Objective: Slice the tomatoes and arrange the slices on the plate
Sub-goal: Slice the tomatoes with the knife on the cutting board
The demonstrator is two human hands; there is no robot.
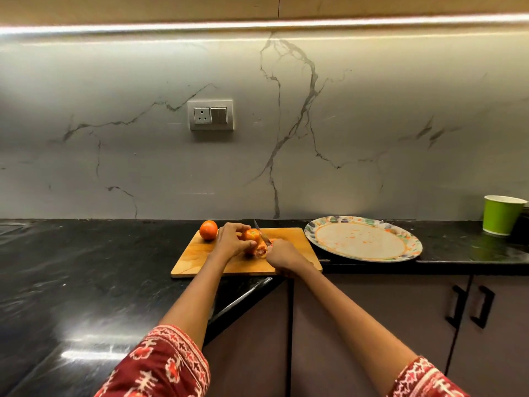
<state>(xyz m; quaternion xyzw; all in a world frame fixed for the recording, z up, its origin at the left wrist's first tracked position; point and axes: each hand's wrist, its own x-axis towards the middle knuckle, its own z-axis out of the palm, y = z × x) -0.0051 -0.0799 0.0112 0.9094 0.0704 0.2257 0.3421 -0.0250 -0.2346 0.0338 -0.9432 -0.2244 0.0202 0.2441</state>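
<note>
Two tomatoes are on the wooden cutting board (200, 257), which lies on the black counter (86, 267). One whole tomato (208, 229) sits alone at the far left corner of the board, apart from the hands. The left hand (230, 240) has its fingers curled over the second tomato (252, 235) and holds it in place near the middle of the board. The right hand (282, 257) is closed around the handle of a knife (262, 234), and the blade is slanted down against the right side of this tomato. Some cut pieces (260, 251) lie just below the blade, between both hands. The patterned plate (363, 223) stands just beside the board on the right and carries only orange juice marks. A green cup (501, 214) is further right, near the wall.
</note>
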